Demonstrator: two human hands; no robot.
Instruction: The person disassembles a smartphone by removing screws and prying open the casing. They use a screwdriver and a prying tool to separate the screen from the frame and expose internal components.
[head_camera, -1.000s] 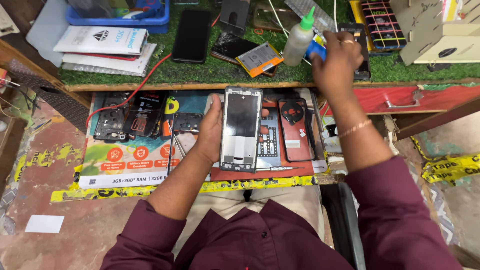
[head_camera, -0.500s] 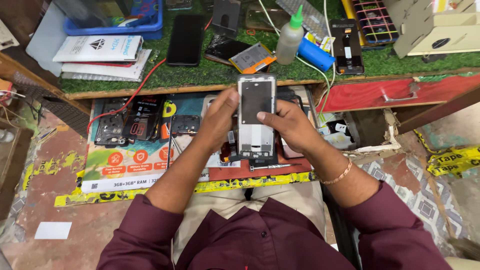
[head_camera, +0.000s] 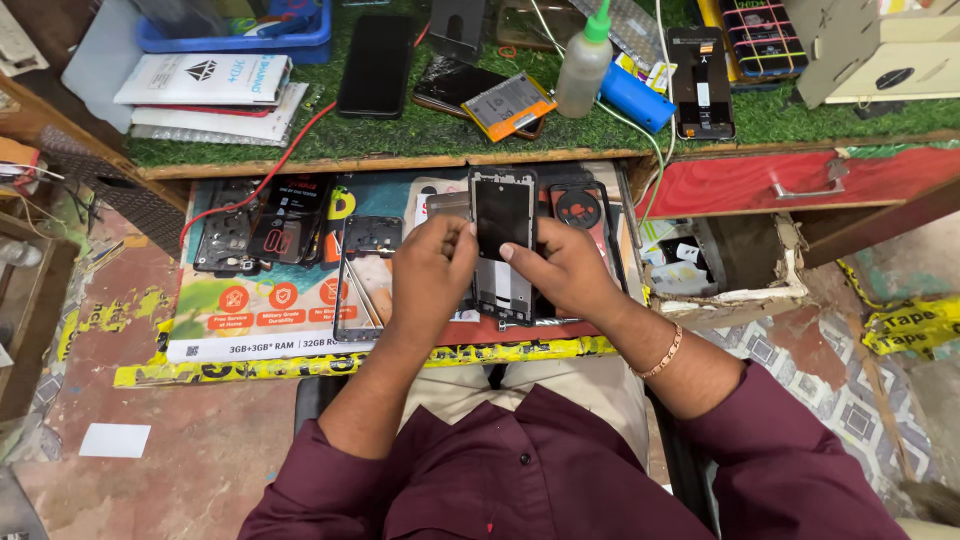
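Both hands hold one phone frame (head_camera: 503, 245) upright over the pull-out tray (head_camera: 300, 320). The left hand (head_camera: 432, 275) grips its left edge, the right hand (head_camera: 560, 275) its right edge, fingers clamped. One white bottle (head_camera: 583, 62) stands behind.

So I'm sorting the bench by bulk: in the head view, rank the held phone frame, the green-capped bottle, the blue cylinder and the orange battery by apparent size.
1. phone frame, though nearest the camera
2. green-capped bottle
3. orange battery, close to the bottle, unsure
4. blue cylinder
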